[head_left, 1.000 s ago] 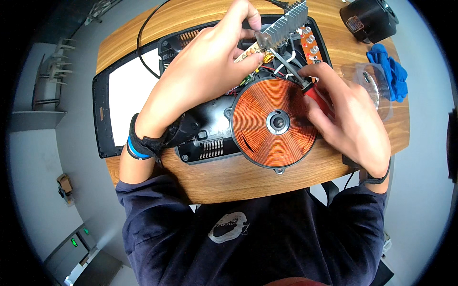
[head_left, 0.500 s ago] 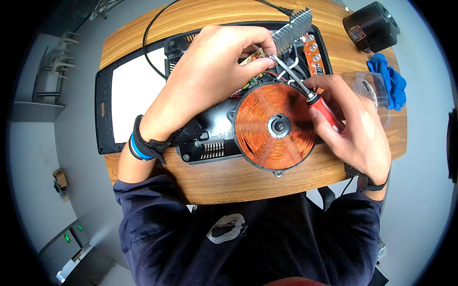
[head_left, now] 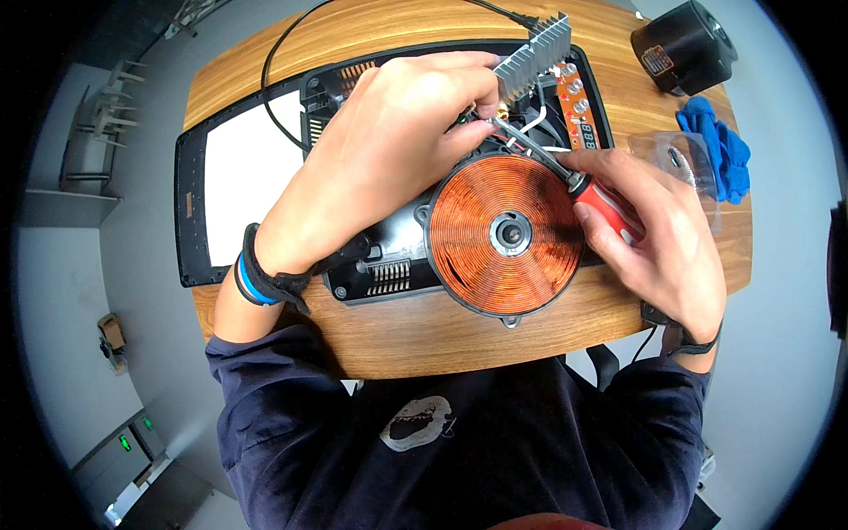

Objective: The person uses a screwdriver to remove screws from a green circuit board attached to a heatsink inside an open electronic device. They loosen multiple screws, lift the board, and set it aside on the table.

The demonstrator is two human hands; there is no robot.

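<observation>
My right hand is wrapped around the red-and-black handle of a screwdriver. Its metal shaft slants up and left over the edge of a round copper coil, and the tip ends at the fingertips of my left hand. Thumb and index finger of that hand are pinched together beside a finned silver heat sink; what they hold is hidden. Coil and heat sink are at the opened black housing of an induction cooker. White and red wires run between them.
An orange display board lies at the housing's right side. A black-framed white panel extends to the left, with a black power cord arching over it. At right are a clear plastic container, blue gloves and a black cylindrical device.
The screwdriver tip and my left fingertips have shifted slightly left and down. The heat sink has moved a little left, and another left finger now stretches out toward it.
</observation>
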